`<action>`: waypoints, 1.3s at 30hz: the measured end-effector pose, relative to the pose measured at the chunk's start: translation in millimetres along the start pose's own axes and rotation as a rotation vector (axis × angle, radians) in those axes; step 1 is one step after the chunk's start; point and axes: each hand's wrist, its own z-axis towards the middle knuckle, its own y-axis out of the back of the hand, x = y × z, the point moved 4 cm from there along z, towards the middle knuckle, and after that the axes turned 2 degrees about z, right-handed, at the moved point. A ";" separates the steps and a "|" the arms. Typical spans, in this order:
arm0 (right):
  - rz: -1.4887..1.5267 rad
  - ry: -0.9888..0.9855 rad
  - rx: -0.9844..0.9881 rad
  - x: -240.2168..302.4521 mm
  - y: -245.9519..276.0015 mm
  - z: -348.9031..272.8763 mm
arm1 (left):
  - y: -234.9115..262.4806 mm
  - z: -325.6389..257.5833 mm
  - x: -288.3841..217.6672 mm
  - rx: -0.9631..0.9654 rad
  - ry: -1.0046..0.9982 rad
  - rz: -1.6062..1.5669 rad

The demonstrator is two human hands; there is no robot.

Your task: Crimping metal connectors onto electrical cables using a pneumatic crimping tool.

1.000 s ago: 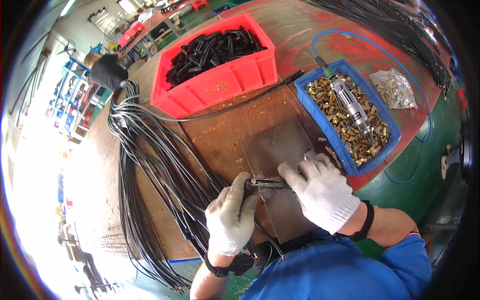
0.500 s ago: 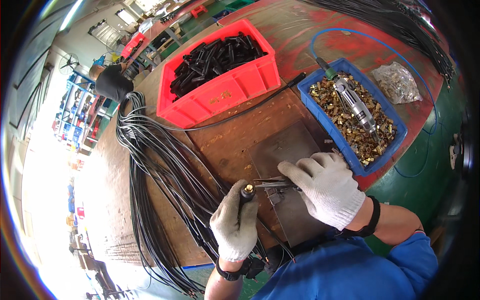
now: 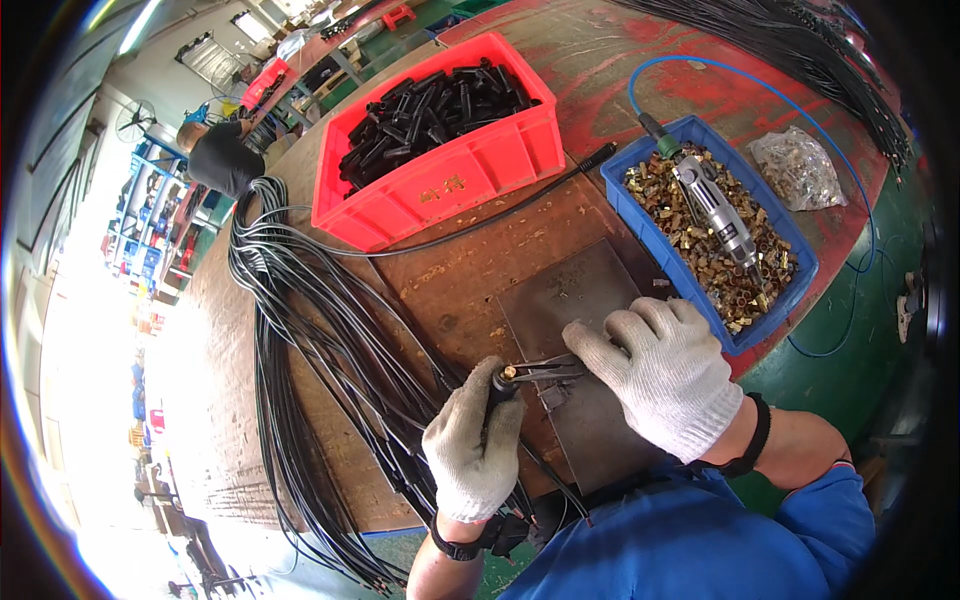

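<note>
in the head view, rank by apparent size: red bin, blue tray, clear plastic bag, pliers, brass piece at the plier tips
1. Red bin
2. Blue tray
3. Clear plastic bag
4. Pliers, visible part only
5. Brass piece

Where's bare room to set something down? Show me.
Free: brown board between the lone cord and gray plate; tabletop beyond the blue tray, right of the red bin. Crowded: left side, under the cables, up to the left hand.
</note>
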 end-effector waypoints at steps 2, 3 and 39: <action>-0.009 0.008 -0.018 -1.1 -2.1 0.7 | 1.1 0.7 -0.2 0.009 -0.003 0.006; -0.017 0.014 -0.038 -1.4 -2.6 1.1 | 1.8 1.6 -0.5 0.020 -0.025 0.028; 0.612 -0.153 0.074 37.5 -22.1 -5.8 | 7.9 -21.7 -9.4 -0.160 -0.049 0.155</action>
